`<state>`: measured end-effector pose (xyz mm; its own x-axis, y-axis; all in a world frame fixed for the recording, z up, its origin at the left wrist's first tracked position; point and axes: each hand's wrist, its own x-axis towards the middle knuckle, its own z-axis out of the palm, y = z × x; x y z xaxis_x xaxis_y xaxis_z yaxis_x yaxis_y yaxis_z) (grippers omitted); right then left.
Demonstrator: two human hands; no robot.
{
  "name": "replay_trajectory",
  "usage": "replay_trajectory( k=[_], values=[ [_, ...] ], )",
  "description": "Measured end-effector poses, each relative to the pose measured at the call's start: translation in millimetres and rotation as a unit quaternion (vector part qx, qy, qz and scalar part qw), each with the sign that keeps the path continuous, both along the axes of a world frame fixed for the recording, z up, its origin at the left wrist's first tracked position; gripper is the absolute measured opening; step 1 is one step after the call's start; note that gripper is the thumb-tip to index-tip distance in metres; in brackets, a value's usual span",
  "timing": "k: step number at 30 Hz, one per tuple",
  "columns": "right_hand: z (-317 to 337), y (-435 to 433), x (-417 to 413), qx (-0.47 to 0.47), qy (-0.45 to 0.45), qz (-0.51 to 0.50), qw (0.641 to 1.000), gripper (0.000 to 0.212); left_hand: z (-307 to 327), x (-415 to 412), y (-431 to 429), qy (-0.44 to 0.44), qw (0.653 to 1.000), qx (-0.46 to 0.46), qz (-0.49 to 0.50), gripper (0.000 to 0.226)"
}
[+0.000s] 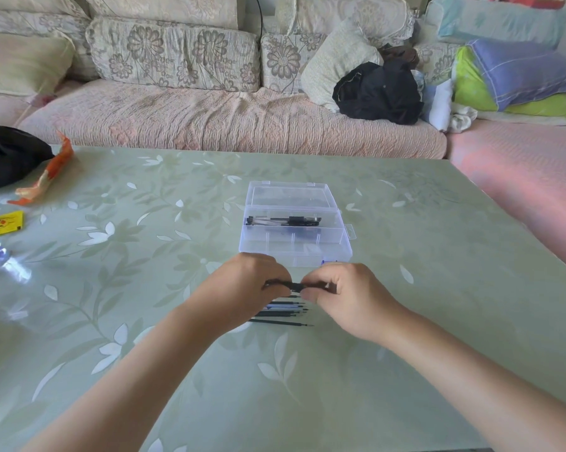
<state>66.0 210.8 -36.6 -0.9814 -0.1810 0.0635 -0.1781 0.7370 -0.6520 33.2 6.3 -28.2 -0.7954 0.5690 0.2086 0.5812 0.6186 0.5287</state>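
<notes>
Pinching black pen in both grips, left hand and right hand; some pens in box at 12 o'clock, refills pending, likely midway.

Left hand and right hand pinch the 2 ends of a black pen above loose refills, perhaps 5, lying near the open clear box on the table.

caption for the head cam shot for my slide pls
Left hand and right hand hold a black pen near loose refills, before an open clear box on the table.
</notes>
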Motion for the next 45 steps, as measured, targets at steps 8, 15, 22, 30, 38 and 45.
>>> replay_trajectory(
  k=[8, 15, 22, 30, 38, 45],
  values=[
    [17, -5, -17, 0.123, 0.063, -0.030, 0.990, 0.011, 3, -15, -16, 0.064, 0.994, -0.054, 0.074, 0.035],
    [24, 8, -80, 0.154, 0.126, -0.142, 0.969, 0.016, -1, -27, -27, 0.088, 0.987, -0.063, 0.118, 0.052],
    [24, -7, -131, 0.261, 0.086, -0.107, 0.955, 0.021, -12, -27, -25, 0.009, 0.992, -0.107, 0.071, 0.057],
    [15, -12, -144, 0.258, 0.018, -0.043, 0.965, 0.031, -13, -29, -24, 0.005, 0.991, -0.112, 0.076, 0.054],
    [18, -13, -122, 0.240, 0.074, -0.017, 0.968, 0.036, -7, -27, -25, 0.040, 0.992, -0.089, 0.083, 0.048],
    [36, -30, -45, 0.171, 0.124, 0.048, 0.976, 0.017, 7, -18, -27, -0.008, 0.996, -0.069, 0.056, 0.020]
  ],
)
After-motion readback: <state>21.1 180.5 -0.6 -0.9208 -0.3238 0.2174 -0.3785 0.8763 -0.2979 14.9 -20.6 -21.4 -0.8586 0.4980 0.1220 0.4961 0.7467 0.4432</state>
